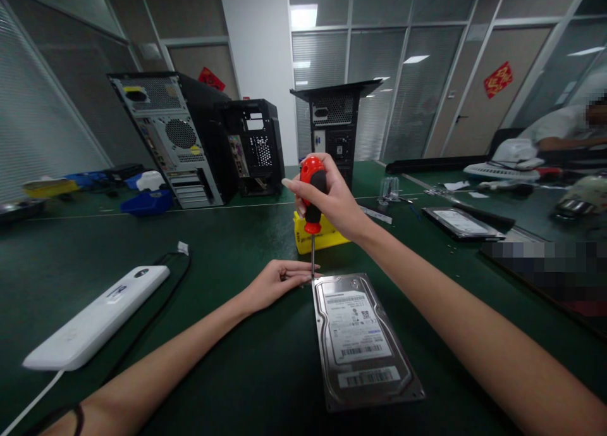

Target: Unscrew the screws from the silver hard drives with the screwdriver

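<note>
A silver hard drive (358,341) lies flat on the green tabletop, label side up. My right hand (332,199) is wrapped round the handle of a red and black screwdriver (313,227), held upright. Its shaft points down to the drive's far left corner. Beside that corner, my left hand (279,281) rests low, thumb and fingers drawn together by the screwdriver's tip. Whatever those fingertips pinch is too small to make out. Just behind the screwdriver sits a yellow box-like thing (303,236), partly covered by my right hand.
Computer cases (183,138) stand along the back. A white power strip (102,316) with cables lies at left, near a blue bin (147,202). Another hard drive (459,223) and a clear cup-like container (389,189) are at right. Far right, a person sits.
</note>
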The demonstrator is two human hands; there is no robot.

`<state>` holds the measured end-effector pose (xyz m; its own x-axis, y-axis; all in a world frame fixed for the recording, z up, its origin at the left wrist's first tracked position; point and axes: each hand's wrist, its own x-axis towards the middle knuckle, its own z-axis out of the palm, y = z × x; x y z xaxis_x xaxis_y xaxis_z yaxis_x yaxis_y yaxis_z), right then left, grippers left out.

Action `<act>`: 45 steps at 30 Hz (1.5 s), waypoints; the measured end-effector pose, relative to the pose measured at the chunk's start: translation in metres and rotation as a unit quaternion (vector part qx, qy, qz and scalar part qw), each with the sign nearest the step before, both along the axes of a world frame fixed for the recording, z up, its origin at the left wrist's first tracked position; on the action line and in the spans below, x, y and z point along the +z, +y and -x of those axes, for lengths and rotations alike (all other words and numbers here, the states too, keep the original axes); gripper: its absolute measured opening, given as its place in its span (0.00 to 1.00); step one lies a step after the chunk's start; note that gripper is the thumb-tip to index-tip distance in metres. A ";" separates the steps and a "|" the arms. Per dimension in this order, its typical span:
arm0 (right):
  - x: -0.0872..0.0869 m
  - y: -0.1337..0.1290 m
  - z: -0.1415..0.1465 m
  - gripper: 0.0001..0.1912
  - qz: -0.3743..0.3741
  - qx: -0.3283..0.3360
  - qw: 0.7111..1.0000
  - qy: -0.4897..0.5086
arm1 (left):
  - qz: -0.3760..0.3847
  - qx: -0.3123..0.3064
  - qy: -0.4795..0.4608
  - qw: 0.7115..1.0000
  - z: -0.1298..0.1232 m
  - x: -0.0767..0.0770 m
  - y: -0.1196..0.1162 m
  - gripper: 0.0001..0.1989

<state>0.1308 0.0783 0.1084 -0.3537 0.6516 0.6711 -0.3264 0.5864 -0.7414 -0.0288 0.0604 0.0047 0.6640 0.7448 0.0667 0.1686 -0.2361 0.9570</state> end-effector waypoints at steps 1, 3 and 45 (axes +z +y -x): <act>0.000 0.000 0.000 0.19 0.006 0.010 1.000 0.001 | 0.000 -0.003 0.000 1.000 0.000 0.000 0.000 0.18; 0.001 0.001 0.000 0.16 0.026 0.040 0.999 0.008 | 0.005 -0.013 -0.007 1.000 0.002 -0.001 0.000 0.18; 0.001 0.002 0.004 0.15 0.033 0.041 0.997 0.063 | -0.008 -0.007 -0.010 1.000 0.001 -0.005 0.002 0.17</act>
